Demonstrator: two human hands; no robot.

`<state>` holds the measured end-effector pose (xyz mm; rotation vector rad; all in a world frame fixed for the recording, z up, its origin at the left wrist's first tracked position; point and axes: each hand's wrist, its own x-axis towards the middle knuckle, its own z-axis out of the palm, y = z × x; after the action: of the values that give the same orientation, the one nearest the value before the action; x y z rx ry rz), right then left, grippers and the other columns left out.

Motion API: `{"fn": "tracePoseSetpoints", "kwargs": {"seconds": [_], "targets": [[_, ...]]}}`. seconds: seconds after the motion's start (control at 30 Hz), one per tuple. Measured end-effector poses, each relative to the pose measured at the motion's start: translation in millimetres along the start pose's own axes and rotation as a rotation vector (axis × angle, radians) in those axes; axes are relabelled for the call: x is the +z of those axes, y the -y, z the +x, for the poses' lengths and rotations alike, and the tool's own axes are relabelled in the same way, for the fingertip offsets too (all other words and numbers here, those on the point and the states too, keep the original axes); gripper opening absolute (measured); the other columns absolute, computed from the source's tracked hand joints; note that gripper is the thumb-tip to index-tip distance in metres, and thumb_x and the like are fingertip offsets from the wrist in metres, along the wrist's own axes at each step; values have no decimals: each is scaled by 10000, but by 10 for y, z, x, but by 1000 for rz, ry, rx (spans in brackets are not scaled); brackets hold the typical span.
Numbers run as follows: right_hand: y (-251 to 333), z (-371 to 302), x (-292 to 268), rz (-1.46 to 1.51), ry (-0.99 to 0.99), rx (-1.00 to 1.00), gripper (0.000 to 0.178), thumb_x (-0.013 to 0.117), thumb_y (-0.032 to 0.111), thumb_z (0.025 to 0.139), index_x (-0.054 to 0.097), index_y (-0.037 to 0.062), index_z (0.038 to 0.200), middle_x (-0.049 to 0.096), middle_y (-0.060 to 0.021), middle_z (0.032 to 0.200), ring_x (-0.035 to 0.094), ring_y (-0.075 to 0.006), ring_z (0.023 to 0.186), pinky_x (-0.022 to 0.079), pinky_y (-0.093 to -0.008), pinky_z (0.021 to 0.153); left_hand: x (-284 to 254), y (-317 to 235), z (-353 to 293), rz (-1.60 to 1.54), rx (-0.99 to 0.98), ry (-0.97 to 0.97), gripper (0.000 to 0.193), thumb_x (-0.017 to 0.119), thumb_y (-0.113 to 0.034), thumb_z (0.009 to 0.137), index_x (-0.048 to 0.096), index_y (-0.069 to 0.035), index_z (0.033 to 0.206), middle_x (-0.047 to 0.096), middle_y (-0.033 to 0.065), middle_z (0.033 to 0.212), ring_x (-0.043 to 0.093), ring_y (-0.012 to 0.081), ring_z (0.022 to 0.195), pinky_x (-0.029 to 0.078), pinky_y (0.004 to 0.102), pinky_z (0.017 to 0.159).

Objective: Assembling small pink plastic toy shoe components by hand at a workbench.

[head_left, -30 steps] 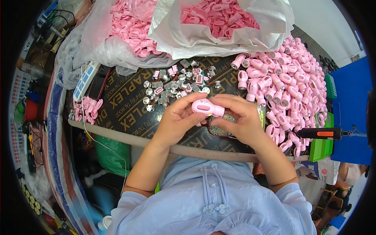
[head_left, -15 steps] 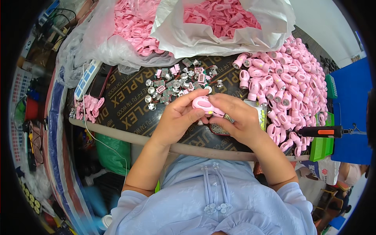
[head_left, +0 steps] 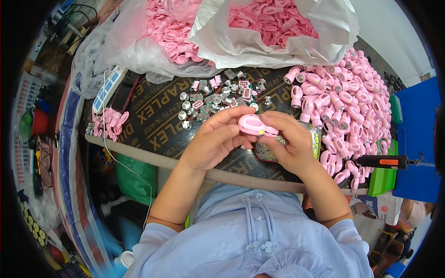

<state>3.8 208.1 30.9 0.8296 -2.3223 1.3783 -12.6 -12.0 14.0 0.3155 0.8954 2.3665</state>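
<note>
Both hands are raised over the near edge of the table, around one small pink flashlight (head_left: pixel 252 124) with a looped handle. My right hand (head_left: pixel 293 141) pinches its right end between thumb and fingers. At the other end, my left hand (head_left: pixel 215 139) curls its fingers around the rounded part, thumb alongside. Just beyond my hands lies a loose cluster of lamp inserts (head_left: pixel 218 98) with silvery reflectors and pink and green parts. Partly hidden by my right hand is a shallow tray (head_left: pixel 266 154) of tiny metal pieces.
A large heap of pink flashlights (head_left: pixel 345 102) covers the right side. Pink shells fill a white bag (head_left: pixel 204 44) and a clear bag (head_left: pixel 139 55) at the back. A black-and-orange electric screwdriver (head_left: pixel 382 161) hangs by a green basket (head_left: pixel 384 180). At left are a power strip (head_left: pixel 109 90) and small pink parts (head_left: pixel 110 124).
The flashlight's halves look closer together now, and it lies more level. My left thumb has drawn back from its face. The whole view has shifted slightly.
</note>
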Motion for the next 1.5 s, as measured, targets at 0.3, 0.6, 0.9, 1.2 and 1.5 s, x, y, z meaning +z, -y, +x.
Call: {"fn": "tracePoseSetpoints", "kwargs": {"seconds": [0.3, 0.6, 0.9, 1.2, 1.5], "targets": [[-2, -24, 9, -71, 65, -16, 479, 759, -2, 809, 637, 28, 1271, 659, -180, 1171, 659, -323, 1071, 546, -378, 900, 46, 0, 40, 26, -29, -101, 342, 472, -41, 932, 551, 8, 1261, 643, 111, 1113, 640, 160, 883, 532, 271, 734], [-16, -66, 10, -62, 26, -59, 487, 758, 5, 816, 627, 31, 1285, 650, -186, 1166, 651, -334, 1067, 547, -383, 894, 173, -73, 85, 49, -123, -199, 326, 448, -25, 896, 569, -14, 1199, 644, 82, 1037, 604, 121, 758, 478, 238, 624], [-26, -116, -14, -134, -15, -38, 470, 746, -14, 816, 634, 27, 1270, 652, -182, 1153, 660, -328, 1026, 553, -380, 863, 180, 67, 152, 290, -9, -180, 337, 434, 2, 906, 609, -24, 1192, 641, 60, 1016, 569, 93, 766, 471, 226, 650], [-87, -245, -273, -190, -73, 38, 441, 781, 12, 790, 674, 23, 1218, 677, -182, 1115, 676, -313, 1006, 555, -356, 842, 309, 168, 340, 127, -124, -147, 362, 444, -25, 944, 544, -9, 1292, 652, 67, 1068, 609, 126, 876, 488, 260, 711], [-107, -388, -574, -173, -152, 159, 449, 777, 14, 802, 656, -25, 1234, 686, -172, 1179, 651, -290, 1088, 499, -365, 941, 234, 709, 513, 2041, 498, 172, 60, 612, -104, 752, 633, -59, 785, 592, 78, 836, 575, 258, 855, 501, 379, 745]]}}
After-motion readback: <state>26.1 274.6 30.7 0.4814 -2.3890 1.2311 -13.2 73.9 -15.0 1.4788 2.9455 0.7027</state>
